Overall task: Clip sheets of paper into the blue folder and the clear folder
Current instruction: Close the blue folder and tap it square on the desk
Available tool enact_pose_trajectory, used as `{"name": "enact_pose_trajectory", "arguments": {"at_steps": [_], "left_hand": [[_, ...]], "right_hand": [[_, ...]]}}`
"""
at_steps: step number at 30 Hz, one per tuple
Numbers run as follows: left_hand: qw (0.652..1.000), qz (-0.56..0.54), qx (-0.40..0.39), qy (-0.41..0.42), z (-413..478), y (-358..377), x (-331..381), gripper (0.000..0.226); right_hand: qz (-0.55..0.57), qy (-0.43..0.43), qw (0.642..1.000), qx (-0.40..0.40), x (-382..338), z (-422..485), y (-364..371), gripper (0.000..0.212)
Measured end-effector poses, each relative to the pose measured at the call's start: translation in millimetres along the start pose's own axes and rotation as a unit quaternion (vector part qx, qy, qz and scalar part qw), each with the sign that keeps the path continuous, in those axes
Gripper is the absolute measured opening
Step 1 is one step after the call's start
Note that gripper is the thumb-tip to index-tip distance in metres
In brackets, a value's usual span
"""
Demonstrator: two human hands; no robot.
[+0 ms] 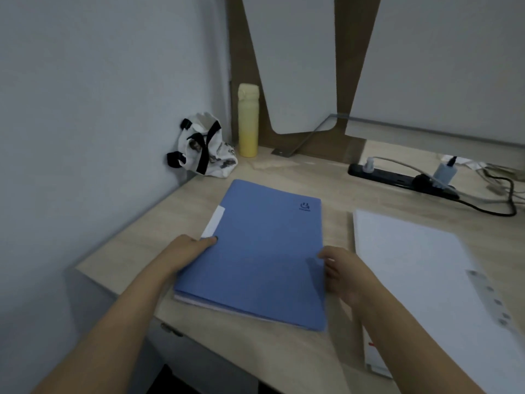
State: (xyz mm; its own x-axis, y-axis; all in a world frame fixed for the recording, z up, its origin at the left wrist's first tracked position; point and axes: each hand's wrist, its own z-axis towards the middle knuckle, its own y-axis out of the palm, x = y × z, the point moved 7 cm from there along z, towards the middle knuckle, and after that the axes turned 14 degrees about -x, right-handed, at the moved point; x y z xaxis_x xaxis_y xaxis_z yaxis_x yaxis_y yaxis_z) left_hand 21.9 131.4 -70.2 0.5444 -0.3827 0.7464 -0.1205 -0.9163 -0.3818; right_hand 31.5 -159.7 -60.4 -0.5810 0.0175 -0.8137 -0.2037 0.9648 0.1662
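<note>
The blue folder [261,251] lies shut on the wooden desk [312,351], with white sheet edges showing along its near side and a white strip at its left edge. My left hand [187,251] grips the folder's left edge, thumb on top. At the right edge, my right hand [341,271] holds the cover with its fingers curled around it. To the right lies a stack of white paper [412,251], with the clear folder [488,297] over its near part, its punched strip visible.
A yellow bottle [248,120] and a white bag with black straps [203,146] stand in the back left corner by the wall. A black power strip [403,177] with plugs and cables runs along the back right. White panels lean behind the desk.
</note>
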Motion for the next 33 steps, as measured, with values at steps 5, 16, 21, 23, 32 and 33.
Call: {"name": "enact_pose_trajectory", "arguments": {"at_steps": [5,16,21,23,32,33], "left_hand": [[0.987,-0.130,-0.084,0.040,-27,20,3,0.039],[0.955,-0.229,-0.085,0.170,-73,91,56,0.037],[0.949,-0.232,-0.113,0.183,-76,171,99,0.041],[0.947,-0.230,-0.136,0.176,-76,204,110,0.041],[0.948,-0.236,-0.148,0.155,-73,278,103,0.031],[0.943,-0.253,-0.161,0.146,-74,281,100,0.026]], "right_hand": [[-0.009,0.021,1.000,0.002,1,-2,-6,0.013],[-0.141,-0.113,0.980,0.083,-30,-67,-76,0.020],[-0.125,-0.115,0.973,0.154,-27,-109,-159,0.022],[-0.129,-0.112,0.969,0.178,-21,-121,-188,0.023],[-0.232,-0.048,0.942,0.237,15,-116,-254,0.047],[-0.214,-0.060,0.949,0.222,16,-113,-251,0.048]]}}
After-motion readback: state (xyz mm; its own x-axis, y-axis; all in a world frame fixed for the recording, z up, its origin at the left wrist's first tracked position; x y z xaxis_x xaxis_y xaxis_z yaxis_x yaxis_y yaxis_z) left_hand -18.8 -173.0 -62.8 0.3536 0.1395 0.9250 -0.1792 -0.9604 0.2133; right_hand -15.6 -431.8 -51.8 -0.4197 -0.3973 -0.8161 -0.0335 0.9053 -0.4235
